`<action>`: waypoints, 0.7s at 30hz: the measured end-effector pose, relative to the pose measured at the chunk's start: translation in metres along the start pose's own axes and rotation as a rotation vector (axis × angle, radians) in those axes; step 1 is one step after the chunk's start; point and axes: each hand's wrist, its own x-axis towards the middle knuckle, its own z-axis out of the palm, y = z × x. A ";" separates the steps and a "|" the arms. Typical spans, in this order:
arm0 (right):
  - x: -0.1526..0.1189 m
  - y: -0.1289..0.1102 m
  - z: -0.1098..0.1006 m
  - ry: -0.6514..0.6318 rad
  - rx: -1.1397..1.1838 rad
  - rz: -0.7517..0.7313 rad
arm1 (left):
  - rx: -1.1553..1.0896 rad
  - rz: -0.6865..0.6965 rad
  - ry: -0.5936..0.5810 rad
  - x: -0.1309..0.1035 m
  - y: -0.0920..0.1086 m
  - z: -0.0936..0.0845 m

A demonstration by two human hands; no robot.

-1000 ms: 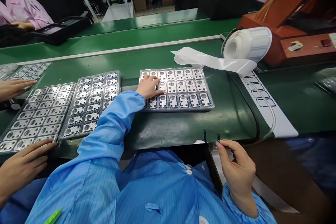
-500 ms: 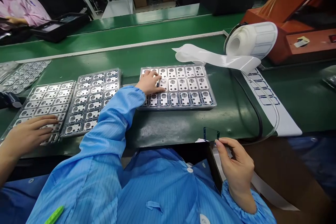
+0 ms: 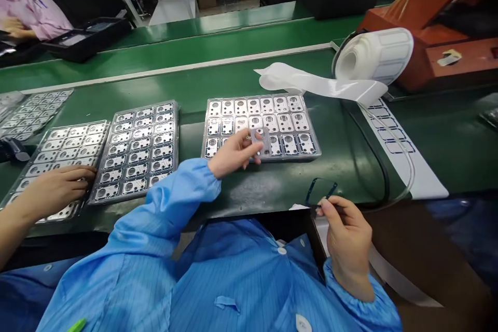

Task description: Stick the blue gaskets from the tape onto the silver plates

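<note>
Moved left hand [image 3: 235, 151] from the left rows of the tray [image 3: 290, 158] to its front edge since the earlier frame, bringing up a metal plate [image 3: 262, 144]; also tilted the dark frame [image 3: 332, 189] in the right hand [image 3: 347, 238]. Working at a green bench [image 3: 237, 187], facing an orange machine [image 3: 420, 49] at far right. Have the tray of plates straight ahead, next to a second tray [image 3: 177, 137] on the left and a third [image 3: 102, 142] beyond, under a co-worker's hand [image 3: 58, 189]. See a white roll [image 3: 375, 57] near the machine, and a white sheet [image 3: 422, 176] bearing dark outlines below it. Holding the metal plate tipped up over the tray's front row, left thumb and fingers closed on it. Pinching the thin dark frame by one end near the bench's front edge, right thumb and forefinger together, other fingers curled.
</note>
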 end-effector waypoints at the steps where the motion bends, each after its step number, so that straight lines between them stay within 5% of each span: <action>1: 0.001 -0.001 0.005 0.001 0.064 0.034 | -0.055 -0.053 -0.071 -0.007 -0.004 0.011; 8: 0.001 -0.006 0.037 -0.095 0.099 0.072 | -0.315 -0.243 -0.218 -0.021 -0.049 0.064; 21: -0.004 -0.008 0.041 -0.114 -0.143 -0.069 | -0.337 -0.209 -0.217 -0.025 -0.051 0.072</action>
